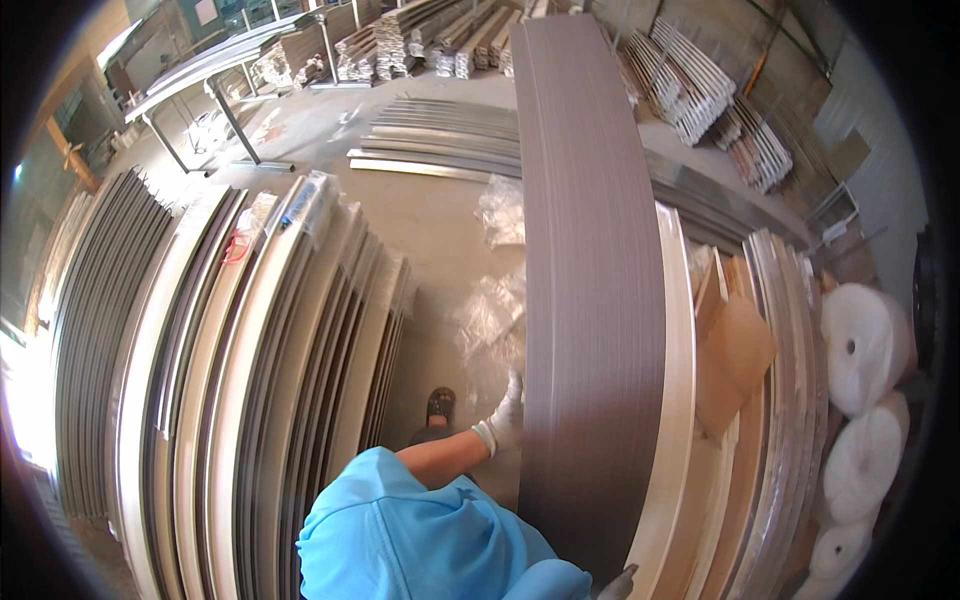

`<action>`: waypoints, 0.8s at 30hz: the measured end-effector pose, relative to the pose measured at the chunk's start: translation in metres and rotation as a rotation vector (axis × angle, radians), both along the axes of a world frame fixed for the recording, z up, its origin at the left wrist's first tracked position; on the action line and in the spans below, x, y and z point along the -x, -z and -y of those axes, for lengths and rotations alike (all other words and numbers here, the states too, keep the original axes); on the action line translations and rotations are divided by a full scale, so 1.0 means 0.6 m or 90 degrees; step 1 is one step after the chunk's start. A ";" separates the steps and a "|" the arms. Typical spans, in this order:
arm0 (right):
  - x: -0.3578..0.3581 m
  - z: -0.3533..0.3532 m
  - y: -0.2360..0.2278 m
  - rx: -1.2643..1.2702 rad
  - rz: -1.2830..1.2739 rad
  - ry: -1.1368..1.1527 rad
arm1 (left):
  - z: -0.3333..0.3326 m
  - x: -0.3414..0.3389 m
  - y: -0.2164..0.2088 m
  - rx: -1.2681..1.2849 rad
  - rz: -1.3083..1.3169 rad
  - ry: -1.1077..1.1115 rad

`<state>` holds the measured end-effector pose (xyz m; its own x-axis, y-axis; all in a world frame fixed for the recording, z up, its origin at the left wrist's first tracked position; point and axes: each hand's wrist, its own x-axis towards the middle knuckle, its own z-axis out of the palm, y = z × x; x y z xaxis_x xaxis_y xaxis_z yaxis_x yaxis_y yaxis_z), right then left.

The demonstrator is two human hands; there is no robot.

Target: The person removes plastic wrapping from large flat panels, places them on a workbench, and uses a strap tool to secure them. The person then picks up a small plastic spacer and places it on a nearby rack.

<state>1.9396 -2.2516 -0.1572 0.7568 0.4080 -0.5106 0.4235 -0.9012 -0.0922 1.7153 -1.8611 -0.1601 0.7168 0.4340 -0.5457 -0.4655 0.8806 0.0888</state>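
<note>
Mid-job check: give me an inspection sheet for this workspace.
Surface: pale grey-beige concrete floor.
Job's things: long, flat, dark grey-brown board, running lengthwise ahead.
Clutter: crumpled clear plastic wrap on the floor; brown cardboard right of the board.
Grips: white-gloved left grip at the board's left edge; right grip at its lower right edge, mostly out of view; closure unclear.
Cables: nothing seen.
Surroundings: stacked long pale-and-dark panels at left; white cylindrical rolls at right.

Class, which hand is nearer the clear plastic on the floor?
Left. The left hand, left of the dark board, appears just below the plastic; the right hand, at the board's right edge, is farther.
</note>
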 end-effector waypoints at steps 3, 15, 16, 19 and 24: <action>0.022 -0.110 -0.058 0.024 0.063 -0.016 | -0.079 0.053 -0.013 -0.035 0.055 0.037; -0.055 -0.392 -0.203 0.112 0.244 -0.059 | -0.358 0.109 -0.096 -0.020 0.119 -0.041; -0.072 -0.420 -0.190 0.071 0.244 -0.103 | -0.386 0.112 -0.096 -0.026 0.113 -0.045; -0.127 -0.515 -0.145 -0.044 0.242 -0.234 | -0.459 0.110 -0.072 -0.030 0.104 -0.068; -0.180 -0.727 -0.181 -0.150 0.079 -0.265 | -0.574 0.064 -0.036 -0.073 0.045 -0.180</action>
